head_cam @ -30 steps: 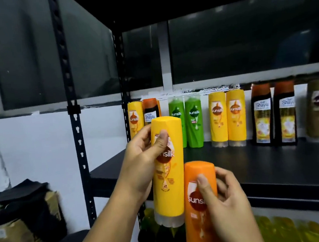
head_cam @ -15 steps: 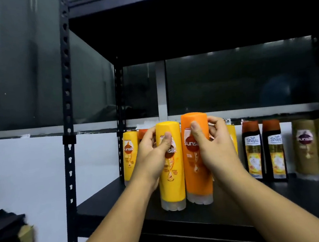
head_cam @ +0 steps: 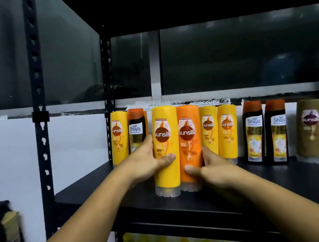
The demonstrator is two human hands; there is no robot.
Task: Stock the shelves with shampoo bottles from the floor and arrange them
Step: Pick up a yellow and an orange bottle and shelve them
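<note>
CHANGE: yellow Sunsilk bottle (head_cam: 165, 151) and orange Sunsilk bottle (head_cam: 189, 147), airborne a second ago, now stand on the black shelf (head_cam: 276, 184); pair looks stocked, aligning remains | HANDS: left hand (head_cam: 145, 161) grasps yellow, right hand (head_cam: 215, 167) grasps orange, both low | PLACE: shelf front, orange touching yellow's 3 o'clock side, back row of bottles (head_cam: 254, 132) at 12 o'clock | LOOK: upright, clear caps down, labels forward

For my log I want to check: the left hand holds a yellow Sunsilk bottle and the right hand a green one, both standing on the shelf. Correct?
The colour is wrong: the head view shows the right hand holding an orange bottle. The rest is right.
</note>
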